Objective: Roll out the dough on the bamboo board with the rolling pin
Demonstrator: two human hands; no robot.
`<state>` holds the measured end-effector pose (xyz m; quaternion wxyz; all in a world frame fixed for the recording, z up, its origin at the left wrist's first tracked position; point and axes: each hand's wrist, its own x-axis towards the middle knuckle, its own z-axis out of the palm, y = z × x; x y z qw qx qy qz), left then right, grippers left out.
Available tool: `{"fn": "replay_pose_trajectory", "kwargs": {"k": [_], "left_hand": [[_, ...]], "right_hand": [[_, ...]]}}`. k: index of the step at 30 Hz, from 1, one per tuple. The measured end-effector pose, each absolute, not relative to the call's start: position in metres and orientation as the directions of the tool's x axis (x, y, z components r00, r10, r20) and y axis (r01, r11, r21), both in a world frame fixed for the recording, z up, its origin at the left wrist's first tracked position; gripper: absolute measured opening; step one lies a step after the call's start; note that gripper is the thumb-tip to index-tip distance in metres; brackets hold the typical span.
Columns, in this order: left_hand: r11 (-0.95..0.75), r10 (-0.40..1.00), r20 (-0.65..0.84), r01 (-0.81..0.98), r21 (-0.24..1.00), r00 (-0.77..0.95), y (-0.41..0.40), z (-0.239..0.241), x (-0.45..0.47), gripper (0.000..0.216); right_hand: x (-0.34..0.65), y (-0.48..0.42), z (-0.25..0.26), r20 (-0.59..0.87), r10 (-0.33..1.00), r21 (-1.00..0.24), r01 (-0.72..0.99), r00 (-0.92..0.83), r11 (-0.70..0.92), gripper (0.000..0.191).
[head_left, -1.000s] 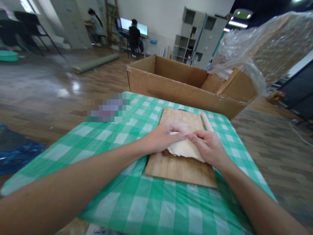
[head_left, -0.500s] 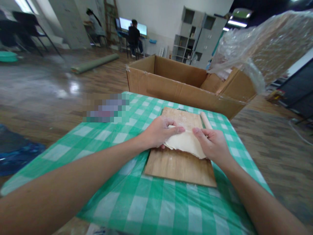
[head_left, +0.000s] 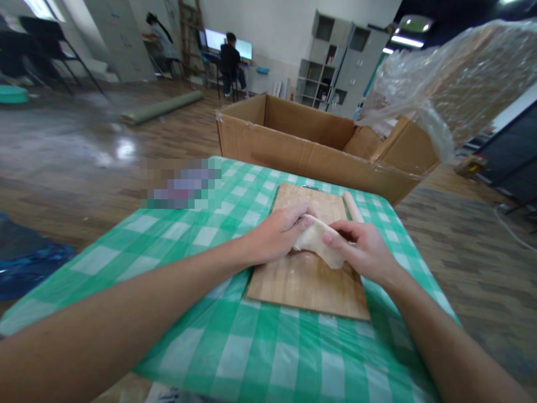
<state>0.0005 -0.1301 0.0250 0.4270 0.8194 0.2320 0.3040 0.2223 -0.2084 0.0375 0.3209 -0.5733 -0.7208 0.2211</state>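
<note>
Pinching the dough sheet (head_left: 316, 238) from both sides. Left grip (head_left: 277, 232) has its left edge, thumb on top; right grip (head_left: 363, 246) has the other side, thumb pressed on the near face. Both closed on it, thumbs a small gap apart. Sheet is off-white, bent, near edge uneven, right corner drooping. It's over the middle of the wooden board (head_left: 310, 285); can't tell if its low edge touches. Board sits on my bench (head_left: 235, 341), under a green-and-white checked cover (head_left: 201, 358). Pale rod (head_left: 351, 204) lies just beside the board's far right side, near end behind my right grip. Open cardboard box (head_left: 302, 148) stands beyond the bench's far edge.
</note>
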Motion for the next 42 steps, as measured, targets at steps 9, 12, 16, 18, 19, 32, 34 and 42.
{"fn": "replay_pose_trajectory", "kwargs": {"k": [9, 12, 16, 18, 19, 32, 34, 42], "left_hand": [[-0.672, 0.672, 0.422, 0.261, 0.693, 0.609, -0.125, 0.029, -0.001, 0.027], [-0.661, 0.667, 0.395, 0.258, 0.704, 0.632, -0.118, 0.031, -0.005, 0.025], [-0.599, 0.692, 0.359, 0.221, 0.77, 0.626, -0.112, 0.025, -0.004, 0.026], [-0.553, 0.726, 0.359, 0.188, 0.812, 0.587, -0.108, 0.019, -0.002, 0.026], [-0.54, 0.745, 0.372, 0.172, 0.824, 0.554, -0.104, 0.016, -0.001, 0.025], [-0.852, 0.507, 0.304, 0.417, 0.317, 0.806, -0.142, 0.013, 0.001, 0.052], [-0.872, 0.477, 0.235, 0.423, 0.245, 0.847, -0.148, 0.011, 0.0, 0.063], [-0.855, 0.478, 0.028, 0.458, 0.243, 0.878, -0.148, 0.018, -0.008, 0.104]], "right_hand": [[0.201, -0.224, 0.039, -0.253, 0.926, -0.871, 0.483, -0.279, -0.092, 0.039], [0.2, -0.23, 0.042, -0.393, 0.849, -0.88, 0.411, -0.352, -0.237, 0.045], [0.201, -0.231, 0.041, -0.442, 0.79, -0.888, 0.333, -0.424, -0.318, 0.048], [0.199, -0.23, 0.039, -0.43, 0.803, -0.901, 0.255, -0.413, -0.351, 0.046], [0.197, -0.23, 0.037, -0.411, 0.828, -0.911, 0.211, -0.382, -0.355, 0.046], [0.212, -0.215, 0.034, 0.328, 0.944, -0.42, 0.892, -0.024, 0.169, 0.041], [0.213, -0.212, 0.026, 0.384, 0.912, -0.389, 0.871, -0.142, 0.299, 0.038], [0.218, -0.215, 0.01, 0.084, 0.887, -0.375, 0.81, -0.455, 0.451, 0.072]]}}
